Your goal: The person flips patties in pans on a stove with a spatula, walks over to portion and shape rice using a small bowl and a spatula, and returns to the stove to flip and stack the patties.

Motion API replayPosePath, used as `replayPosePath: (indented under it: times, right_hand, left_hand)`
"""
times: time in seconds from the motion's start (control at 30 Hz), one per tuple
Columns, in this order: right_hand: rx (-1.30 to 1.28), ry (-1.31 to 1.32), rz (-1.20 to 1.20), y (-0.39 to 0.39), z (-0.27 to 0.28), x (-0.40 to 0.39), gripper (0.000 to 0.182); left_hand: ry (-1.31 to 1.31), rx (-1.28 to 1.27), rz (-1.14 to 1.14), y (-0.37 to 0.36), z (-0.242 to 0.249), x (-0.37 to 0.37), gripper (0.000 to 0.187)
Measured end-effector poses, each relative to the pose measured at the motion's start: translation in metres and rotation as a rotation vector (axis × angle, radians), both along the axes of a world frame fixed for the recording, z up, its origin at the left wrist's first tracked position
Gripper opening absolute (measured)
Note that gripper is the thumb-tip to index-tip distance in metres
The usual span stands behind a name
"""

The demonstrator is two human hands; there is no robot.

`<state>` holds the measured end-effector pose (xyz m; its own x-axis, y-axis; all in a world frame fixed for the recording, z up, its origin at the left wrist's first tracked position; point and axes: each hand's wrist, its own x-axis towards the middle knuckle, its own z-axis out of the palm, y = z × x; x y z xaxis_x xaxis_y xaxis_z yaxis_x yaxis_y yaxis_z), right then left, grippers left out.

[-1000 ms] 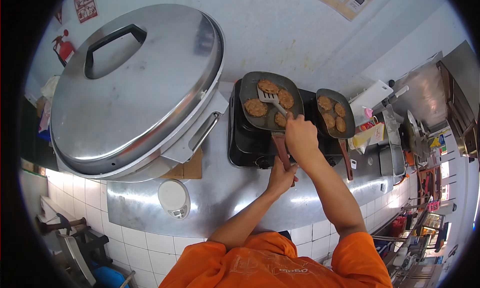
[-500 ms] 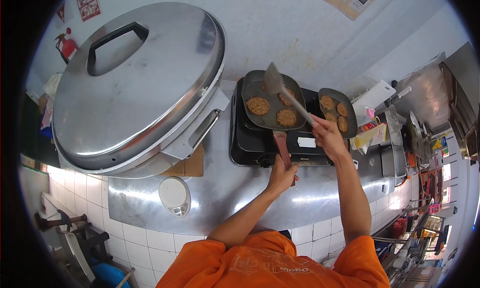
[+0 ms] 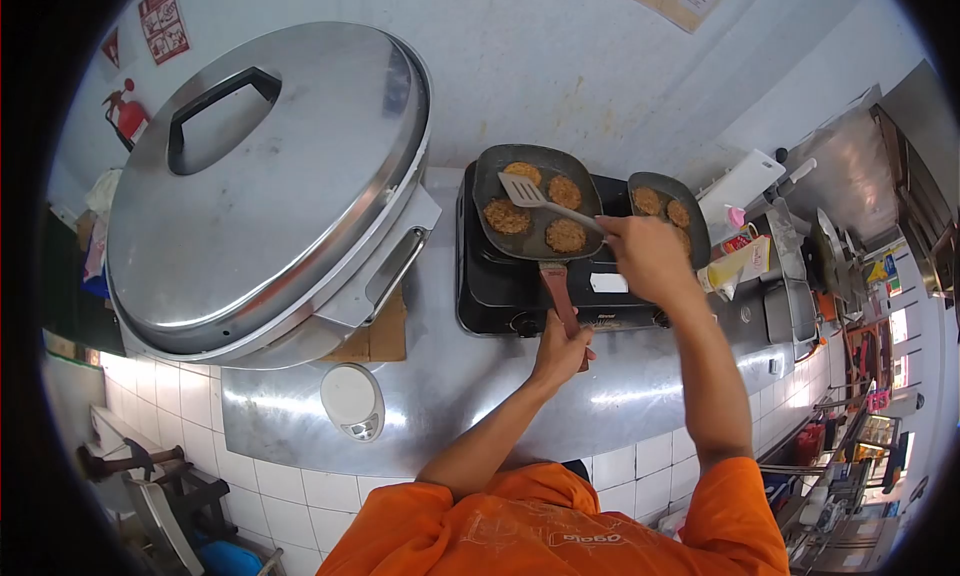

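At centre frame, our right hand (image 3: 645, 256) grips the spatula (image 3: 540, 198), blade pointing upper left over the pan (image 3: 530, 238); our left hand (image 3: 560, 351) is closed round the pan's handle (image 3: 558, 291), which runs down-frame.

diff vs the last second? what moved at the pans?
The right hand swung the spatula up off the near pan half a second ago, then brought it back down; its blade now lies among the four patties. The left hand kept its grip on the pan's handle. The far pan, big lid and scale stayed put.
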<state>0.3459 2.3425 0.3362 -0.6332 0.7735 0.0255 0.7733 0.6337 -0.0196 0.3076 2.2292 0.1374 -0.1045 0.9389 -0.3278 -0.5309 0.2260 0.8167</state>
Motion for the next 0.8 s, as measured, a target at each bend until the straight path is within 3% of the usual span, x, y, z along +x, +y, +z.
replayPosePath:
  times: [0.17,0.3,0.43,0.5,0.67,0.8]
  right_hand:
    - [-0.008,-0.297,-0.024,0.009,0.053,0.011,0.026]
    - [0.034,-0.46,-0.045,0.02,0.042,-0.016,0.014]
    - [0.097,-0.342,-0.089,0.008,0.018,-0.018,0.015]
    - [0.126,-0.419,-0.056,0.001,-0.009,-0.008,0.02]
    - [0.305,-0.126,-0.215,-0.008,-0.091,0.016,0.03]
    - [0.249,0.024,-0.138,-0.01,-0.106,0.053,0.039]
  left_hand:
    - [-0.008,0.005,0.012,-0.003,0.001,0.0,0.04]
    - [-0.019,-0.017,-0.003,-0.002,0.006,0.0,0.042]
    - [-0.037,-0.033,0.021,0.0,0.004,0.004,0.041]
    - [-0.039,0.002,0.048,0.002,-0.006,0.009,0.039]
    - [-0.011,0.006,-0.001,0.001,-0.001,0.002,0.041]
    - [-0.011,-0.022,-0.009,0.003,0.0,0.002,0.042]
